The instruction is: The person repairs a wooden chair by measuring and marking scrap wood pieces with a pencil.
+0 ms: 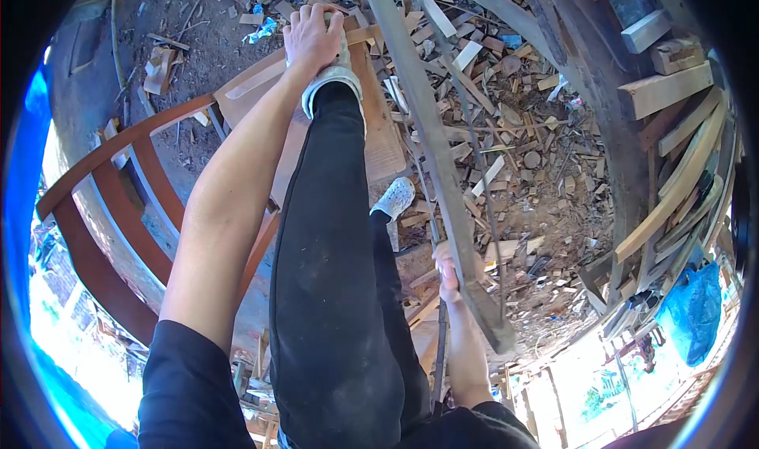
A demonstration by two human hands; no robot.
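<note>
Head view, left hand (311, 38): pressed down on wooden board (371, 125), fingers curled over its far end beside the white shoe (332, 81).
Head view, right hand (447, 271): closed around long grey plank (431, 141) near its lower end.
Plank position: slanting from upper frame to beside the right knee.
Handling: likely stiff, rough, fairly heavy; grip best near the end.
Floor (545, 188): strewn with offcuts.

Black trousers (340, 291), white shoe (395, 198), reddish-brown chair frame (103, 212), blue bag (692, 311).
</note>
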